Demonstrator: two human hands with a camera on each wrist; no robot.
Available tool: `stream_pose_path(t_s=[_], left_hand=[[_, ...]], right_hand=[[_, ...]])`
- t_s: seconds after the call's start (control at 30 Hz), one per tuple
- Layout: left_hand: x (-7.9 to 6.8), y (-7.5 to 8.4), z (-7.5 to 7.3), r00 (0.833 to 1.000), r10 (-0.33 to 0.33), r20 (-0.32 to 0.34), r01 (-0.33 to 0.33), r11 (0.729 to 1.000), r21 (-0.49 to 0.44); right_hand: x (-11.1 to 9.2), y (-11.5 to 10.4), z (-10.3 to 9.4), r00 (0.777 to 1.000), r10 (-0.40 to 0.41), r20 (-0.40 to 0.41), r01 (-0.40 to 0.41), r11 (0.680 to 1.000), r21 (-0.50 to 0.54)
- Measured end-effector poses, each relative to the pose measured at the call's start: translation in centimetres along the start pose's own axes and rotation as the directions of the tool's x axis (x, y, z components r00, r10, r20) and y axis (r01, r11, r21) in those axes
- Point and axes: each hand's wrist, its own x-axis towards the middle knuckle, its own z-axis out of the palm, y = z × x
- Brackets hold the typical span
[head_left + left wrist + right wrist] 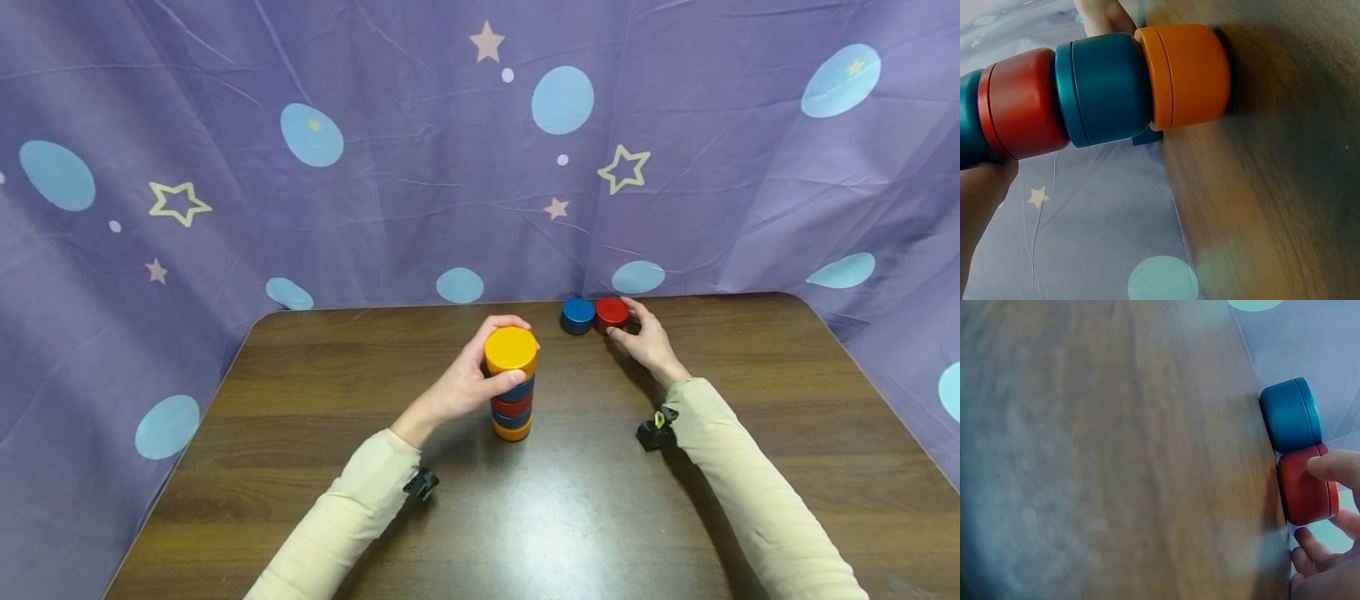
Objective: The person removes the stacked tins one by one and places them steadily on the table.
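Observation:
A stack of round lidded tins stands upright on the table, orange, blue and red. My left hand (471,377) grips its upper part, thumb across the front just under the orange top tin (511,350) and fingers curled behind. Lower down, a red tin (1025,103), a blue tin (1110,87) and the orange bottom tin (1194,75) show their sides. Towards the table's back edge, my right hand (647,340) pinches another red tin (611,312), thumb (1335,467) in front and a finger at its far side. Directly left of that tin sits a blue tin (577,316).
The brown wooden table (300,467) ends just behind the pair of tins. A purple curtain (420,167) with stars and blue ovals hangs along the back and sides. Black wrist cameras (422,483) hang below both sleeves.

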Motion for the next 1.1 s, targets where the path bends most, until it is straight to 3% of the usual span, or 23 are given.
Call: stream_pose_path(t_s=[0.37,0.73,1.1], left_hand=[[0.0,-0.1,0.0,1.000,0.010,0.013,-0.010,1.000,-0.003],[0.0,0.1,-0.1,1.000,0.008,0.002,-0.008,1.000,0.019],[-0.1,0.4,-0.2,0.998,-0.056,0.009,0.056,0.997,0.049]], right_hand=[[-0.3,-0.3,-0.4,1.000,0.001,0.031,-0.004,0.995,0.103],[-0.9,-0.6,-1.3,1.000,-0.001,-0.016,0.004,0.984,0.177],[-2.4,-1.1,-2.4,0.998,-0.014,-0.058,0.028,0.969,0.246]])
